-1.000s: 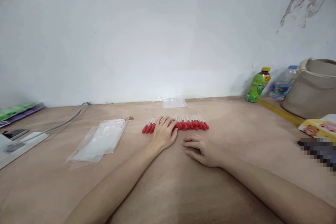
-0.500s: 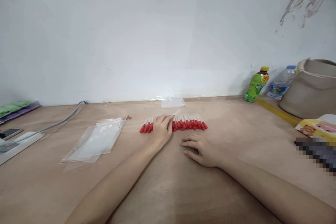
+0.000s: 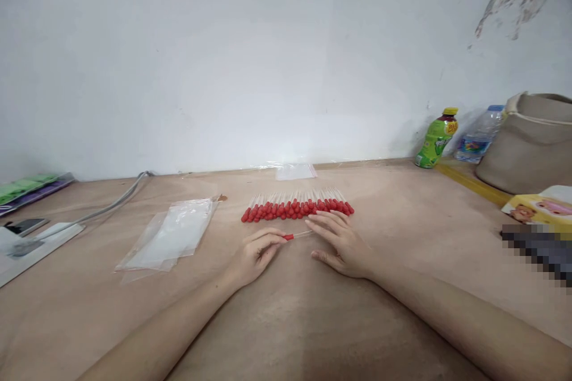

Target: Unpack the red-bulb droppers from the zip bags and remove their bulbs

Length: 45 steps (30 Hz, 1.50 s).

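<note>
A: so what's where on the table [image 3: 250,333]?
B: sticks [image 3: 297,209] mid-table, loose stick [image 3: 289,237] in front of them, between left hand [image 3: 255,255] and right hand [image 3: 343,244].
A: sides?
B: bags [image 3: 165,244] left of the sticks, cable [image 3: 126,192] left of those. two bottles [image 3: 435,143] far right, bucket [image 3: 527,152] right of them.
A: behind?
B: lone bag [image 3: 295,172] behind the sticks, then the wall [image 3: 250,59].
</note>
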Available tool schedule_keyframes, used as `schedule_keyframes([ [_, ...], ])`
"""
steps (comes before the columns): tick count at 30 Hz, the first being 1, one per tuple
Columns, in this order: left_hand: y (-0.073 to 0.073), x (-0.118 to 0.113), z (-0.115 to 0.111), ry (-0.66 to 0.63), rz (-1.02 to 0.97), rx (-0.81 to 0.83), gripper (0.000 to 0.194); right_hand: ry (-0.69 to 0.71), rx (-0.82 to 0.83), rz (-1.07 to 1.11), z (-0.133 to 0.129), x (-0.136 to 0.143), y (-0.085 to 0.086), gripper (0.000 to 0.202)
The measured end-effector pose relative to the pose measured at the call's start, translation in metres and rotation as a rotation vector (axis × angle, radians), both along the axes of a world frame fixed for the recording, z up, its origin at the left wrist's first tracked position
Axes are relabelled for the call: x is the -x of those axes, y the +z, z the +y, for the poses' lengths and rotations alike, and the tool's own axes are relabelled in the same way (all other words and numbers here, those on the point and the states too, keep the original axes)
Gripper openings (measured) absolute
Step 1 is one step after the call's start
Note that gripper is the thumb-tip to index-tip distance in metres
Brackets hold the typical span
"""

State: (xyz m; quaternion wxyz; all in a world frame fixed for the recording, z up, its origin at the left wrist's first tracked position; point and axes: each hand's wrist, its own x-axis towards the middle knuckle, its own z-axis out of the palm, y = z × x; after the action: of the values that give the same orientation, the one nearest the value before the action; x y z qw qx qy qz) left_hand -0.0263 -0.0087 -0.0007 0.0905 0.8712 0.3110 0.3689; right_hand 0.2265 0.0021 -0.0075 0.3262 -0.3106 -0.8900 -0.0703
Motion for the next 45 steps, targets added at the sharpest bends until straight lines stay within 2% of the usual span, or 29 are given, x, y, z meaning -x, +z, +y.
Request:
schedule_keyframes([
  [8,0.000,-0.005,0.001,-0.067,-0.006,-0.001,0.022,0.035,0.090,-0.003,0.007,0.012,-0.006,0.025],
  [10,0.001,-0.005,-0.001,-0.030,-0.006,-0.005,0.022,0.064,0.105,0.021,0.008,0.014,-0.006,0.023],
  [13,0.005,-0.010,-0.003,0.050,0.026,-0.018,0.039,0.113,0.132,0.070,0.009,0.016,-0.006,0.023],
  [15,0.006,-0.014,-0.002,0.062,0.062,-0.047,0.044,0.141,0.144,0.108,0.010,0.018,-0.008,0.024],
  [20,-0.003,-0.023,0.008,0.053,0.105,-0.144,0.028,0.191,0.149,0.162,0.011,0.022,-0.012,0.026],
  [24,-0.008,-0.025,0.012,0.083,0.119,-0.175,0.021,0.178,0.163,0.170,0.011,0.025,-0.011,0.027],
  [33,-0.008,-0.025,0.010,0.050,0.129,-0.239,0.023,0.211,0.159,0.115,0.012,0.028,-0.010,0.027],
  [45,-0.002,-0.022,0.008,0.017,0.263,-0.238,0.021,0.191,-0.012,0.026,0.006,0.027,-0.010,0.023],
])
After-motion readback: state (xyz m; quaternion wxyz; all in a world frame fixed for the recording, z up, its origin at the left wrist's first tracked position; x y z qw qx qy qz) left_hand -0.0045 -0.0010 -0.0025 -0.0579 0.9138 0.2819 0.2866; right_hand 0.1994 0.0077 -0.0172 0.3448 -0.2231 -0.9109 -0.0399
